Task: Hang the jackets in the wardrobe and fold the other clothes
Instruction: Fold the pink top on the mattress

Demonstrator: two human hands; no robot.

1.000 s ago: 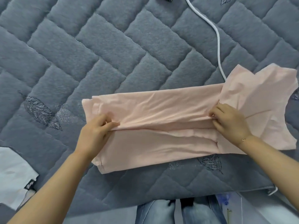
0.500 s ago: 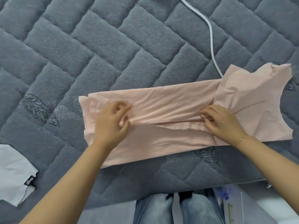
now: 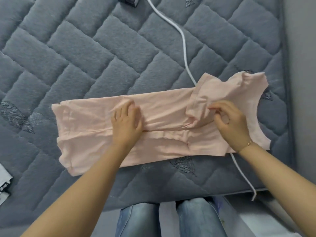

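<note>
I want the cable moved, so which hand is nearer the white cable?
Right. The right hand is over the shirt end that covers the cable; the left hand presses the shirt's middle, farther away.

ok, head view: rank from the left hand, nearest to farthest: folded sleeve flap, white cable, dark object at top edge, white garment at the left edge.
1. Folded sleeve flap: just right of the left hand, on the pink shirt.
2. White cable: up and to the right, across the quilted bedcover.
3. Dark object at the top edge and white garment at the far left: too close to call.
</note>
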